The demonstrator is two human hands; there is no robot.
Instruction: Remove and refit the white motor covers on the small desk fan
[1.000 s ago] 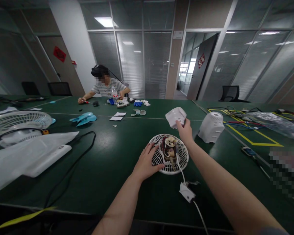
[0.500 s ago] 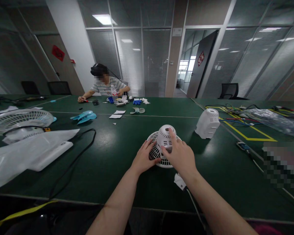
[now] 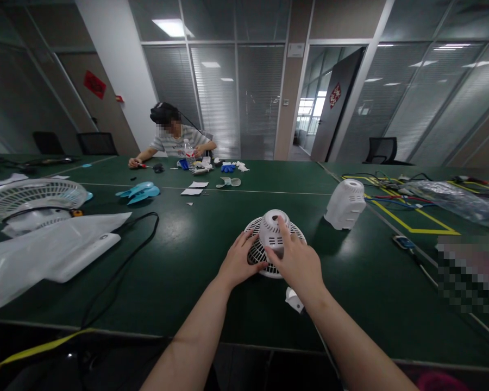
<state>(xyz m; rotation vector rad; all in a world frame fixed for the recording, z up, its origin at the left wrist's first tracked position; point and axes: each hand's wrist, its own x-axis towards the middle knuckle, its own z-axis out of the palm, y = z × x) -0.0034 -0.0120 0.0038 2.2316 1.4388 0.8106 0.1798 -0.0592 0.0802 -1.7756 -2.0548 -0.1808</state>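
In front of me a white round fan grille [image 3: 256, 253] lies on the green table, with a white slotted motor housing [image 3: 272, 234] standing on its middle. My left hand [image 3: 239, 259] holds the grille's left side, fingers on the ribs and thumb along the near edge. My right hand [image 3: 298, 259] grips the housing from the right, index finger at the round hole on top and thumb low on its near side. Under my right wrist lies a small white part [image 3: 294, 300] with a cable. Palms and some right fingers are hidden.
A second white housing [image 3: 345, 205] stands to the right, near wires and yellow tape. At left are another fan [image 3: 32, 201], a white plastic bag [image 3: 44, 255], a black cable [image 3: 136, 260] and blue fan blades [image 3: 138, 191]. Across the table a person [image 3: 175, 136] handles small parts.
The motor housing and my right hand have shifted slightly left, and more of the grille's right side shows. The small white part has slid slightly left. My left hand stays in place.
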